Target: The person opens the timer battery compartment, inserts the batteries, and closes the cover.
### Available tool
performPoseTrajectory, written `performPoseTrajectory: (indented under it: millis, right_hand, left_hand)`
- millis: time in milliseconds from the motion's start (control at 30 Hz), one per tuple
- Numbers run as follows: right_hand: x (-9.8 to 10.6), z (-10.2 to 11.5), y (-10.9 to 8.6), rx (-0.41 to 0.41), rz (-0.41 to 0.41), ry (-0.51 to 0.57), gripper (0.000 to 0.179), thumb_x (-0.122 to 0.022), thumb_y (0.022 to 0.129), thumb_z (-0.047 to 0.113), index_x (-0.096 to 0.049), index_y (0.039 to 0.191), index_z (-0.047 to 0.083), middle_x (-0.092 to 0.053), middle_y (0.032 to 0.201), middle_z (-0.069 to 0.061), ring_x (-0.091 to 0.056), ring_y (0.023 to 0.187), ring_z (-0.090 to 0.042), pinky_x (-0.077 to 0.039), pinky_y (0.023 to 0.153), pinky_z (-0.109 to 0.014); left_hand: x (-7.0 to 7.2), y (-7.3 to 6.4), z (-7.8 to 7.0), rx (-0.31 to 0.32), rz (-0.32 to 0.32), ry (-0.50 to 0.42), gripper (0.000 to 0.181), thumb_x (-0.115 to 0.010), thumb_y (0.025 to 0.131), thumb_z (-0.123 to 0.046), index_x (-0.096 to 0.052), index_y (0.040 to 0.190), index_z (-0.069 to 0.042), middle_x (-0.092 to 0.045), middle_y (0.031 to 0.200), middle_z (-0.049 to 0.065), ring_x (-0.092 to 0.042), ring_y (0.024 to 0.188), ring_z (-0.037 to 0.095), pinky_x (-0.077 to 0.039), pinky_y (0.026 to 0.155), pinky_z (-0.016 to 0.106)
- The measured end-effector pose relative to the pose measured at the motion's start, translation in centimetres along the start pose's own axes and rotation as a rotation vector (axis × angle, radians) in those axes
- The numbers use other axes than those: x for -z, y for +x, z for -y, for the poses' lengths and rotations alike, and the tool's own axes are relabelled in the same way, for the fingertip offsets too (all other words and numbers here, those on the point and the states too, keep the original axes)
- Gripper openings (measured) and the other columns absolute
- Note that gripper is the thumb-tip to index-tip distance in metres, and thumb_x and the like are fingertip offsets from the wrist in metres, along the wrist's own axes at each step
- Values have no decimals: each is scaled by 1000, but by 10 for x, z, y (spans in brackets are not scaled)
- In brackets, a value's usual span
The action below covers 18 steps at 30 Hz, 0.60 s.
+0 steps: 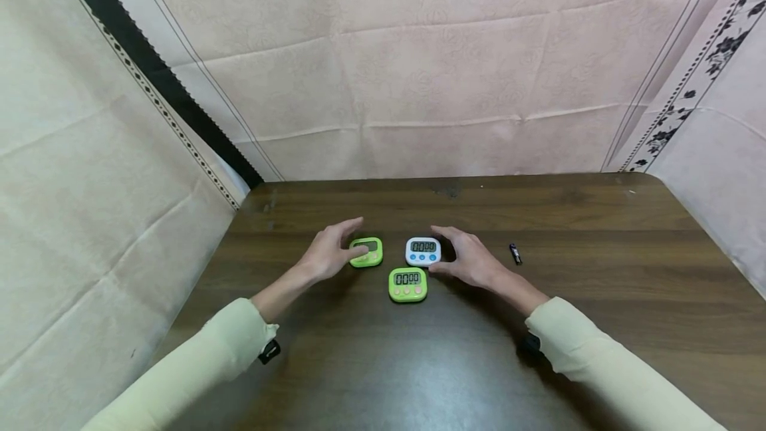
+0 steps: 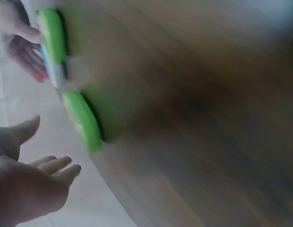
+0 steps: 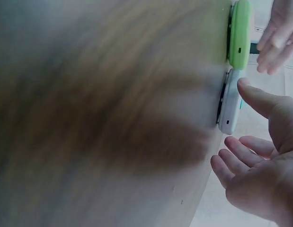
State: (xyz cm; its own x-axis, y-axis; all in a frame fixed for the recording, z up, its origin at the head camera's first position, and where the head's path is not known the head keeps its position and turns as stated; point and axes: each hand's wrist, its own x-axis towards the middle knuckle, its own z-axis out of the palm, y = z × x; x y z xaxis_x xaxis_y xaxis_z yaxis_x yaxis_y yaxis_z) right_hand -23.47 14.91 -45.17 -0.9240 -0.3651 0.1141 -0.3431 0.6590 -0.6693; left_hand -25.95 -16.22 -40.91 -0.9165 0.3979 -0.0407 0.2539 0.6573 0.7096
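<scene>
Three small digital timers lie close together on the brown table. My left hand [image 1: 326,251] is by the left green timer [image 1: 374,251], its thumb over that timer's edge in the head view; the left wrist view shows a gap between them. No digits can be made out on that timer. My right hand [image 1: 471,261] spreads thumb and fingers at the right side of the white timer [image 1: 423,252], which has blue buttons. Nearer to me sits the other green timer [image 1: 407,285], touching or almost touching the white one. Both of these displays show zeros. Neither hand grips anything.
A small dark battery-like cylinder [image 1: 515,254] lies on the table [image 1: 598,298] to the right of my right hand. Pale cloth [image 1: 419,85] hangs behind the table's far edge and along both sides.
</scene>
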Motion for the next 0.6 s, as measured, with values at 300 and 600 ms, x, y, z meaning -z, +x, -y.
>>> performPoseTrajectory:
  millis: [300,600]
  right_hand:
    - [-7,14,3,77,-35,50,79,-85,94,19,-45,159,4,-51,158,-20,-60,127,-37,-52,107,-54]
    - [-19,39,28,117,52,60,76,-83,97,24,-45,161,7,-67,138,-15,-68,117,-28,-49,113,-53]
  left_hand:
    - [2,1,31,-46,54,208,86,-82,97,-25,-34,165,-5,-39,167,16,-37,152,37,-39,122,58]
    - [-2,4,41,-52,74,279,77,-82,97,-24,-43,161,-5,-49,160,17,-45,148,34,-42,120,54]
